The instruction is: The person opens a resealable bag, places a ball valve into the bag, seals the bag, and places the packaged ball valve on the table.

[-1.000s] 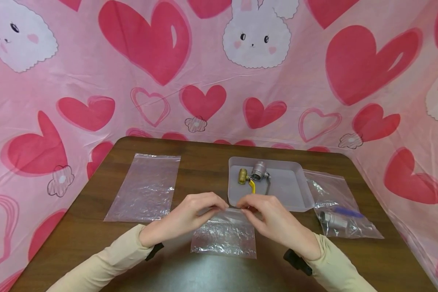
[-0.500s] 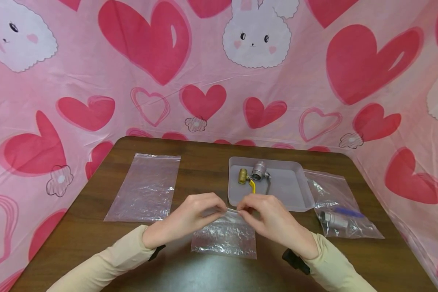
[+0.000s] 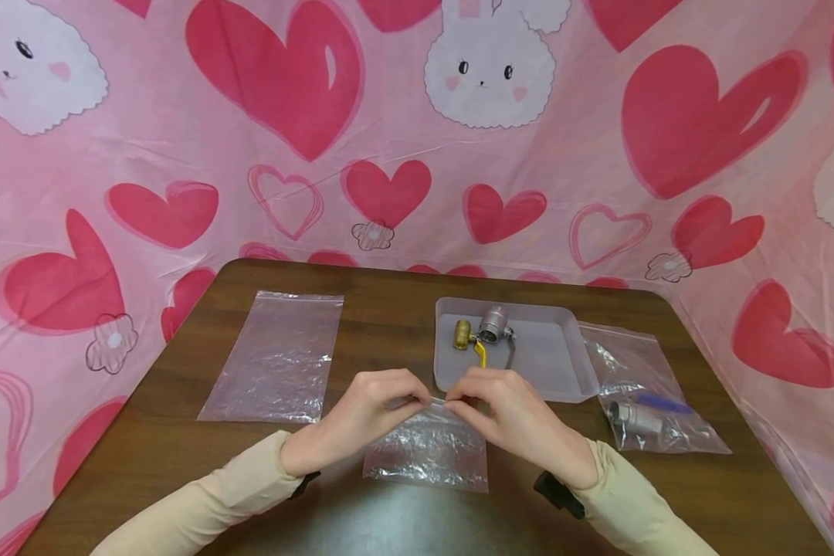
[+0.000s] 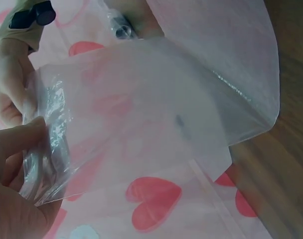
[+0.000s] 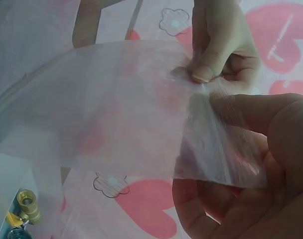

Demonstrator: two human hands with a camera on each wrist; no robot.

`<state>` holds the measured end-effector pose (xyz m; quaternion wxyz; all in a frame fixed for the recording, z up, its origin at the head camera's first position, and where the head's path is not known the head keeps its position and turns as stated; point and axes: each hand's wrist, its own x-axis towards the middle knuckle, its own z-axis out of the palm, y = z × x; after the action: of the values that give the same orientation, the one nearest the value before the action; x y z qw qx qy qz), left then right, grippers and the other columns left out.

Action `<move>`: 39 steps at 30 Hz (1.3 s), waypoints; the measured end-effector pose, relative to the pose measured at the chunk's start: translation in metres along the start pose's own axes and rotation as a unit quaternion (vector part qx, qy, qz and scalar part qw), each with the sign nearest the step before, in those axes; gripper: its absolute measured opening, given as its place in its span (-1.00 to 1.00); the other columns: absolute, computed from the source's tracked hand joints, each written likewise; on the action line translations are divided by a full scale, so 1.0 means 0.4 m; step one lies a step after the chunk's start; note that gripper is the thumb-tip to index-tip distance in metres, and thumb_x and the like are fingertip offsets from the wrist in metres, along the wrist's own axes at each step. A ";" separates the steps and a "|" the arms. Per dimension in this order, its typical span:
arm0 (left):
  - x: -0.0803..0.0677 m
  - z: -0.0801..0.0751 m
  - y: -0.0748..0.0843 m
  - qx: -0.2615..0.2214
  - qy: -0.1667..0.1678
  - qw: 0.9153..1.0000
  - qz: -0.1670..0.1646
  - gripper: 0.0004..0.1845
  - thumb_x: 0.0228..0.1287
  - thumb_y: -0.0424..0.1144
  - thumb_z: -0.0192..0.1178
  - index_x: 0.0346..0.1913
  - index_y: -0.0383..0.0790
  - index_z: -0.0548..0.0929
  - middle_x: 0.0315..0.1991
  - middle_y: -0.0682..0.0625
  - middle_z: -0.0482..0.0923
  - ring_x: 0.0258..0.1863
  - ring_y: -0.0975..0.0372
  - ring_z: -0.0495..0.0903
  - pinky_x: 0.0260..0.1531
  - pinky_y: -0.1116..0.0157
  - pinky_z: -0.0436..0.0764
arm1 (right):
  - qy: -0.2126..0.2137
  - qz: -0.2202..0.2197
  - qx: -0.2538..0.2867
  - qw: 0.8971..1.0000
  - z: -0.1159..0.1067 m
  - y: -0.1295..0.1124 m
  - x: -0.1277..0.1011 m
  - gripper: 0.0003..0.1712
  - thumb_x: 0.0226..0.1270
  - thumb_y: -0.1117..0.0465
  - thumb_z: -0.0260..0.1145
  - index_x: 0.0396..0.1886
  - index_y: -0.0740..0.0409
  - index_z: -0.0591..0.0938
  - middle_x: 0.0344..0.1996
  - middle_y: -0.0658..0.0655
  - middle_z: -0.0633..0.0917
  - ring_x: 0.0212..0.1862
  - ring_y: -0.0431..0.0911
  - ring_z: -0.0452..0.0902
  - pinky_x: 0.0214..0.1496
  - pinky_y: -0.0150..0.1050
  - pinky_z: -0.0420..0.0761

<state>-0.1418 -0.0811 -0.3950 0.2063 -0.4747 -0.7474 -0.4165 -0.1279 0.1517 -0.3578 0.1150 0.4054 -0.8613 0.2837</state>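
A clear zip bag [image 3: 427, 452] hangs in front of me, its top edge pinched between the fingers and thumbs of both hands. My left hand [image 3: 375, 405] grips that edge on the left, and my right hand [image 3: 510, 405] grips it just to the right, the fingertips nearly meeting. In the left wrist view the bag [image 4: 126, 109] looks flat, with nothing visible inside. The right wrist view shows the seal strip [image 5: 219, 144] of the bag running between the two hands. Beyond my right hand, a brass ball valve [image 3: 462, 335] and a larger steel valve [image 3: 493, 324] lie in a tray.
The translucent plastic tray [image 3: 556, 363] stands behind my right hand. To its right lies a zip bag [image 3: 632, 363] holding a metal valve [image 3: 635, 419] with a blue handle. Another flat zip bag [image 3: 274, 359] lies on the brown table [image 3: 382, 324] at left.
Both hands keep hold of the bag's top edge. My right fingertips have shifted slightly left along it, closer to the left ones; the tray and other bags stay put.
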 end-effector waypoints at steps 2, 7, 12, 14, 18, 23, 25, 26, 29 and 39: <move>-0.001 0.001 0.001 -0.010 -0.002 1.000 0.003 -0.82 0.10 -0.53 0.38 -0.31 -0.19 0.70 -0.35 0.04 0.73 -0.36 0.35 0.68 -0.25 0.59 0.62 | 0.002 -0.004 -0.006 1.000 0.001 0.002 0.001 -0.93 0.25 0.26 0.43 -0.37 -0.02 0.73 -0.51 -0.16 0.65 -0.48 -0.41 0.40 -0.44 -0.57 0.42; -0.004 -0.001 0.005 -0.016 -0.008 1.000 0.015 -0.82 0.10 -0.53 0.38 -0.29 -0.21 0.72 -0.32 0.02 0.75 -0.33 0.33 0.70 -0.22 0.59 0.63 | -0.011 0.002 -0.014 1.000 -0.001 0.001 0.004 -0.92 0.24 0.27 0.43 -0.39 -0.02 0.75 -0.52 -0.15 0.67 -0.49 -0.40 0.41 -0.44 -0.55 0.42; -0.005 -0.003 0.006 0.000 -0.010 0.999 0.041 -0.81 0.08 -0.53 0.39 -0.26 -0.21 0.76 -0.30 0.02 0.77 -0.31 0.33 0.72 -0.21 0.58 0.64 | -0.025 0.012 -0.017 0.999 -0.004 -0.006 0.005 -0.92 0.26 0.27 0.42 -0.39 -0.03 0.74 -0.50 -0.15 0.69 -0.48 -0.42 0.45 -0.43 -0.54 0.46; -0.006 -0.002 0.005 0.006 -0.010 0.999 0.050 -0.80 0.07 -0.53 0.40 -0.26 -0.21 0.78 -0.30 0.01 0.78 -0.30 0.33 0.73 -0.20 0.57 0.65 | -0.022 0.016 -0.021 0.999 -0.004 -0.009 0.005 -0.92 0.25 0.27 0.43 -0.39 -0.03 0.74 -0.51 -0.15 0.69 -0.48 -0.43 0.45 -0.44 -0.54 0.47; -0.007 -0.002 0.005 -0.001 -0.014 0.998 0.055 -0.80 0.07 -0.52 0.40 -0.24 -0.21 0.79 -0.28 -0.01 0.79 -0.29 0.33 0.75 -0.20 0.59 0.64 | -0.016 0.032 -0.029 0.999 -0.001 -0.015 0.003 -0.92 0.21 0.27 0.45 -0.41 -0.02 0.75 -0.54 -0.15 0.67 -0.50 -0.44 0.44 -0.45 -0.55 0.46; -0.007 0.000 0.004 -0.007 -0.019 0.998 0.057 -0.80 0.09 -0.49 0.40 -0.22 -0.21 0.79 -0.26 -0.03 0.79 -0.27 0.32 0.76 -0.17 0.60 0.63 | -0.010 0.046 -0.029 0.998 -0.001 -0.019 0.002 -0.90 0.20 0.28 0.45 -0.42 -0.03 0.75 -0.56 -0.16 0.66 -0.50 -0.45 0.43 -0.46 -0.55 0.45; -0.009 0.002 0.004 -0.001 -0.013 0.998 0.056 -0.81 0.08 -0.49 0.40 -0.23 -0.20 0.79 -0.27 -0.01 0.79 -0.27 0.33 0.75 -0.18 0.60 0.64 | -0.007 0.047 -0.029 0.998 -0.001 -0.019 0.001 -0.90 0.21 0.29 0.45 -0.41 -0.04 0.75 -0.56 -0.15 0.66 -0.50 -0.45 0.43 -0.46 -0.54 0.45; -0.009 0.003 0.004 0.002 -0.008 0.999 0.054 -0.80 0.07 -0.50 0.41 -0.24 -0.20 0.78 -0.28 0.00 0.78 -0.29 0.33 0.75 -0.19 0.60 0.64 | -0.005 0.046 -0.029 0.998 0.000 -0.018 0.001 -0.90 0.21 0.28 0.45 -0.41 -0.04 0.75 -0.56 -0.15 0.66 -0.50 -0.45 0.44 -0.46 -0.54 0.46; -0.009 0.005 0.006 0.011 0.004 0.999 0.038 -0.78 0.06 -0.53 0.41 -0.27 -0.19 0.74 -0.33 0.03 0.75 -0.33 0.35 0.71 -0.22 0.59 0.63 | -0.002 0.043 -0.028 0.999 0.002 -0.016 0.001 -0.92 0.22 0.27 0.45 -0.40 -0.03 0.76 -0.54 -0.13 0.68 -0.49 -0.43 0.47 -0.45 -0.54 0.48; -0.005 0.005 0.009 0.033 0.015 0.999 0.036 -0.83 0.04 -0.48 0.44 -0.32 -0.18 0.77 -0.36 0.07 0.75 -0.37 0.39 0.69 -0.29 0.62 0.61 | -0.008 0.041 -0.004 0.999 0.008 -0.012 0.005 -0.95 0.20 0.25 0.47 -0.41 0.00 0.76 -0.50 -0.11 0.72 -0.48 -0.40 0.49 -0.46 -0.51 0.51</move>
<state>-0.1374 -0.0797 -0.3961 0.2480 -0.4879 -0.7399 -0.3911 -0.1256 0.1459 -0.3577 0.0977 0.3719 -0.8792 0.2813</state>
